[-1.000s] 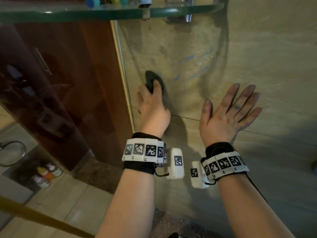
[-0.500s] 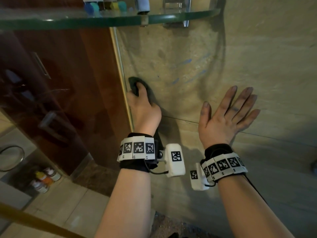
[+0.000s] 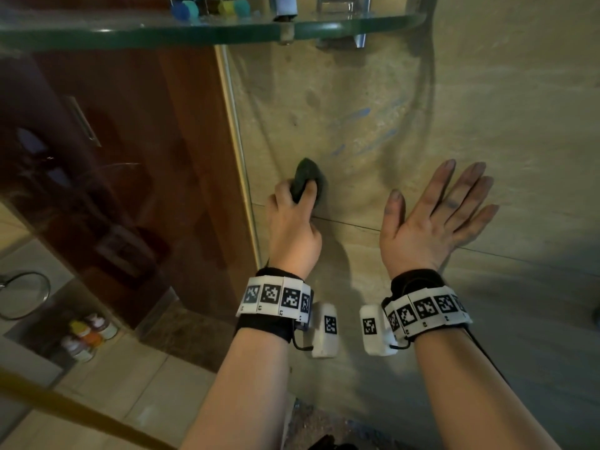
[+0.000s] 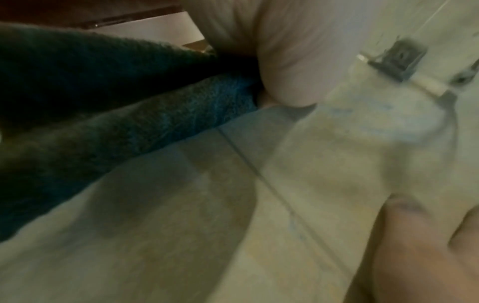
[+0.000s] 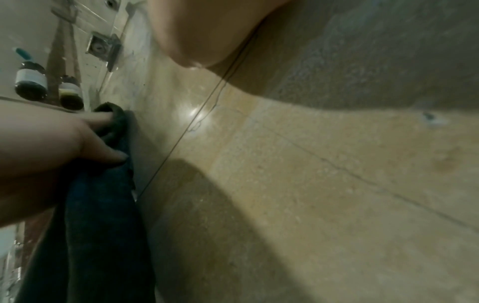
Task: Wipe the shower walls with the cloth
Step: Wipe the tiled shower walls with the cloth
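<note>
Against the beige shower wall (image 3: pixel 487 92), just right of the corner with the glass panel (image 3: pixel 130 190), your left hand (image 3: pixel 293 228) holds the dark cloth (image 3: pixel 306 177), fingers and thumb curled around it and clamping it to the tile. Half a second ago this hand sat tight against the glass edge; now it has slid back to the right and slightly up, close to where it was a second ago, so the cloth has swept out to the corner and come back. Your right hand (image 3: pixel 431 222) has stayed put, palm flat on the wall with fingers straight and spread, holding nothing. The cloth's bunched top end points up the wall, poking above your knuckles; its long axis runs roughly vertical, and the right wrist view shows the rest of the cloth (image 5: pixel 101 225) hanging straight down below your left hand (image 5: pixel 51 147), lying along the tile. It crosses the horizontal grout line (image 3: pixel 350 224). Faint blue streaks (image 3: pixel 357 115) mark the wall above the cloth, under the glass shelf (image 3: pixel 194 30).
</note>
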`<state>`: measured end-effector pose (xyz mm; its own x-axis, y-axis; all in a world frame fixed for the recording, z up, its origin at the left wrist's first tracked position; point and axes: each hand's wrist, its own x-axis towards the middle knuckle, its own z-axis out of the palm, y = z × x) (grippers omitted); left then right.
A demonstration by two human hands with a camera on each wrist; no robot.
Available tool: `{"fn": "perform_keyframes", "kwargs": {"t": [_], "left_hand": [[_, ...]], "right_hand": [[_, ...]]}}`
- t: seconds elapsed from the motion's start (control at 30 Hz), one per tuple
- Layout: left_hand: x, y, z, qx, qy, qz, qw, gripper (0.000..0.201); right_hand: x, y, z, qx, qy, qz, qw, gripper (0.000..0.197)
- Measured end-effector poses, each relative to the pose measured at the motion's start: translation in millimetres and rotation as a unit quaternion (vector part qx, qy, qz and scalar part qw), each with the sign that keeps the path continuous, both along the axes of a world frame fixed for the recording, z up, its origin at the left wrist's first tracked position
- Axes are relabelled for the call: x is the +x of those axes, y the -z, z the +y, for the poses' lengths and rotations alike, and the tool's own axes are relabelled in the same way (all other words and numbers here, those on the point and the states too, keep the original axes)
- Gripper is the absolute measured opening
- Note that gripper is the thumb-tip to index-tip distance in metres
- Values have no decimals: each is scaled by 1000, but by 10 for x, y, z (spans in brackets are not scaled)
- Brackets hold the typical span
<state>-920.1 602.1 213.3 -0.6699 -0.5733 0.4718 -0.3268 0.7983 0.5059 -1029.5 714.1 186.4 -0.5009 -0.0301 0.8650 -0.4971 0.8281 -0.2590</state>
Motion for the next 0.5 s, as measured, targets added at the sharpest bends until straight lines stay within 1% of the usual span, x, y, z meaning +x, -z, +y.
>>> {"fn": "perform_keyframes", "kwargs": {"t": [0.07, 0.13, 0.23, 0.3, 0.4, 0.5], "left_hand": [[16, 35, -4, -9, 4, -12, 1000, 59], [27, -25, -26, -16, 7, -3, 1000, 59], [9, -223, -89, -33, -5, 22, 999, 60], [-5, -412, -150, -42, -24, 43, 998, 62], [-31, -650, -247, -58, -58, 52, 995, 64], [-56, -728, -270, -71, -76, 55, 993, 67]], "right_hand": [[6, -7, 2, -2, -3, 3, 1000, 65], [10, -14, 0, -2, -7, 3, 1000, 65], [2, -9, -4, -3, -11, 0, 1000, 66], [0, -4, -2, -1, -7, 0, 1000, 66], [5, -1, 1, 0, -1, 6, 1000, 65], [8, -3, 3, -1, 3, 9, 1000, 65]]}}
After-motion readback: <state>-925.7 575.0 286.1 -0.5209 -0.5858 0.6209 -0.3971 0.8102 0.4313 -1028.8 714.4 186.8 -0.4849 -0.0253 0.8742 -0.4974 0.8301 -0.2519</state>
